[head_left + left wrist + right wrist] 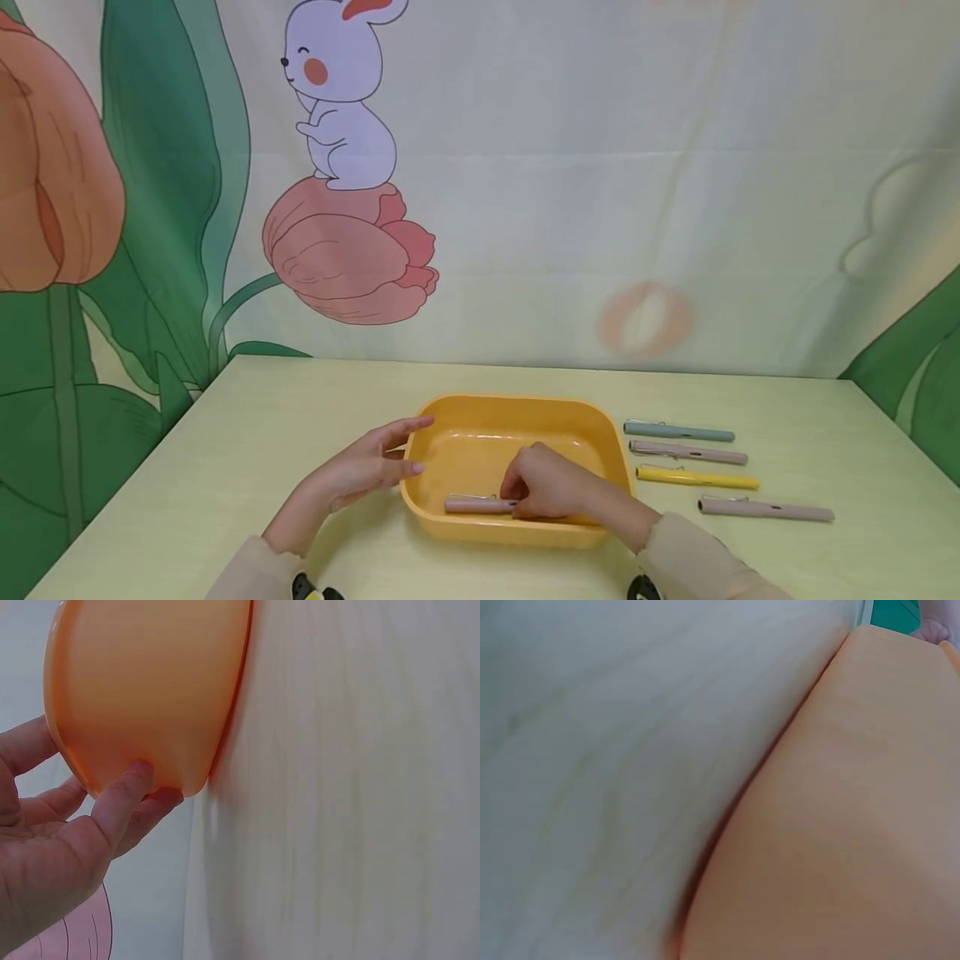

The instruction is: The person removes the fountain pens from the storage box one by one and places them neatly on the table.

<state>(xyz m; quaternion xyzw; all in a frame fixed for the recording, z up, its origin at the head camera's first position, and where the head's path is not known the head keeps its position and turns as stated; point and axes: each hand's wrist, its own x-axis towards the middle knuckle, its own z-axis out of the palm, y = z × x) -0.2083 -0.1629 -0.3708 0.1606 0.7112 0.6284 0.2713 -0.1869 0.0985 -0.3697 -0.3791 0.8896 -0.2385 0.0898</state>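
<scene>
A yellow plastic tray (517,533) stands on the table in the head view. My left hand (367,462) holds its left end, thumb and fingers at the rim; the left wrist view shows fingertips (135,780) against the tray's outer wall (157,682). Inside the tray, near its front wall, my right hand (551,483) pinches a pale pink pen (474,504) with a clip. The pen's capped end points left and the rest is hidden behind the fingers. In the right wrist view the tray's wall (840,810) fills the right side, hiding the right hand.
Right of the tray lie a blue-green pen (678,432), a pink pen (690,452), a yellow pen (697,477) and another pink pen (765,509), roughly parallel. Behind the pale table (360,383) hangs a printed cloth (525,208) with a rabbit and tulips.
</scene>
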